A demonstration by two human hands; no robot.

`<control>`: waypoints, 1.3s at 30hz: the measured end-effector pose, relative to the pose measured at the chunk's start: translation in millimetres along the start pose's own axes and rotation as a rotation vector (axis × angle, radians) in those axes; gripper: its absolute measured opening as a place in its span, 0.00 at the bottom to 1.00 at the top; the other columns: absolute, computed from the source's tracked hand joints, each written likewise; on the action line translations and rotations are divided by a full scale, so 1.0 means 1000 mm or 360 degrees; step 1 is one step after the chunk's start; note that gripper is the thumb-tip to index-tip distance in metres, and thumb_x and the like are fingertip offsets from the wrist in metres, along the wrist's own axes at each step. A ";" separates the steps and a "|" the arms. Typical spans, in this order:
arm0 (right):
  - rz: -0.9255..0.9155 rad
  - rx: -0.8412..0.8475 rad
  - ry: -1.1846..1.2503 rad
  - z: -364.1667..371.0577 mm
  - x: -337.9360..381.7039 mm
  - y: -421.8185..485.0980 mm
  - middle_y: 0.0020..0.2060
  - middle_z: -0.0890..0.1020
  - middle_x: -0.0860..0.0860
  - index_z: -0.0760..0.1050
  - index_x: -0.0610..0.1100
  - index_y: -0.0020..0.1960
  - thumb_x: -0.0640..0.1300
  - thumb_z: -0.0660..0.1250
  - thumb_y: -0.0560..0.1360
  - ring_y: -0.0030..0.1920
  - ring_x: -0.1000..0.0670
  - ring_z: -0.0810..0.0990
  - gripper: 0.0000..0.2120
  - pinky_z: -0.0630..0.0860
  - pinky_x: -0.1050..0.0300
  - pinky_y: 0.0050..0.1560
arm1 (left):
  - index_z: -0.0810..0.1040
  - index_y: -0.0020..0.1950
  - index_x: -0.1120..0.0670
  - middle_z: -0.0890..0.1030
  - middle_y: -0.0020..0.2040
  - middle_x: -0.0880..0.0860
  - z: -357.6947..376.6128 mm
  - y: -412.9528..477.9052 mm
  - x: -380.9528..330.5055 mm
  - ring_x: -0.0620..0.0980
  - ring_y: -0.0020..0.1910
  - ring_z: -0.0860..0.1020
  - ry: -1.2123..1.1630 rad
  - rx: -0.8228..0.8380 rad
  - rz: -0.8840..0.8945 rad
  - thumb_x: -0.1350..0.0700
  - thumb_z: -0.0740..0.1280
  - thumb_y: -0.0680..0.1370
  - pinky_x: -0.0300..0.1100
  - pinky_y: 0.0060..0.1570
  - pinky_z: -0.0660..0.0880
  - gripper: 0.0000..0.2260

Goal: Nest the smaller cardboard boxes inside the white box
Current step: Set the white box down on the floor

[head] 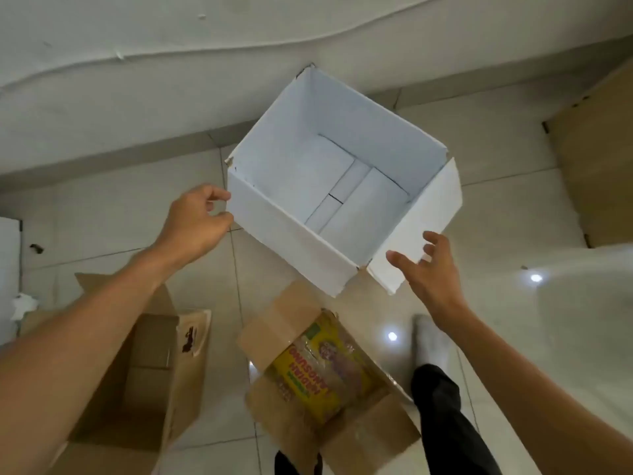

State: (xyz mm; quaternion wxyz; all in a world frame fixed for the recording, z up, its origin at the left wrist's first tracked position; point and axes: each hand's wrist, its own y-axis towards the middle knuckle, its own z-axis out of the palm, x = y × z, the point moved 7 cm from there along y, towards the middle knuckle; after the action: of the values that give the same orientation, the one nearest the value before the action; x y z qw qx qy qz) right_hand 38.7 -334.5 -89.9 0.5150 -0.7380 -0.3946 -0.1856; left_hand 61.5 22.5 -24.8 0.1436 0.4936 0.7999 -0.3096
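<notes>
The white box (294, 241) stands open and empty on the tiled floor, its flaps folded outward. My left hand (195, 222) is at the box's left corner, fingertips touching or nearly touching the flap edge, holding nothing. My right hand (430, 275) hovers with fingers spread over the box's right flap (421, 221), not gripping it. A brown cardboard box with a yellow printed wrapper inside (329, 375) sits open just below the white box. A second brown cardboard box (150, 365) lies open at the lower left, partly under my left forearm.
A grey wall runs along the top. A flat brown cardboard sheet (592, 159) leans at the right. My leg in dark trousers (445, 416) and a white sock (428, 334) stand at the lower right. Small scraps (24, 305) lie at the left edge.
</notes>
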 end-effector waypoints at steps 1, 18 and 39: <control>0.0000 -0.0038 -0.0047 0.002 -0.002 0.011 0.70 0.67 0.46 0.57 0.50 0.72 0.55 0.73 0.68 0.68 0.44 0.69 0.39 0.70 0.51 0.59 | 0.74 0.62 0.52 0.74 0.55 0.49 0.006 0.011 0.000 0.47 0.56 0.71 0.0046 -0.0013 -0.0009 0.61 0.66 0.74 0.42 0.49 0.68 0.16; 0.0334 -0.0022 -0.0203 0.072 -0.054 0.107 0.58 0.76 0.39 0.44 0.51 0.75 0.44 0.65 0.75 0.50 0.39 0.80 0.37 0.80 0.40 0.49 | 0.55 0.75 0.55 0.70 0.68 0.56 0.091 0.196 0.070 0.57 0.63 0.71 -0.0041 -0.0095 -0.0200 0.54 0.74 0.70 0.45 0.56 0.70 0.40; -0.0185 -0.0024 -0.1163 0.047 0.012 0.202 0.48 0.78 0.38 0.46 0.46 0.74 0.46 0.61 0.77 0.41 0.36 0.80 0.32 0.78 0.42 0.48 | 0.73 0.39 0.60 0.76 0.33 0.54 0.090 0.113 0.147 0.57 0.33 0.74 0.0210 -0.0565 -0.0458 0.53 0.66 0.71 0.41 0.31 0.66 0.10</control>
State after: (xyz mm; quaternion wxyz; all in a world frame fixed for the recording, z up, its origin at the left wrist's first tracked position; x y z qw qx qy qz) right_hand 195.9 -319.0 -224.8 0.3233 -0.7357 -0.5924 0.0582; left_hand 84.5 104.8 -212.7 0.1299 0.3607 0.9116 -0.1486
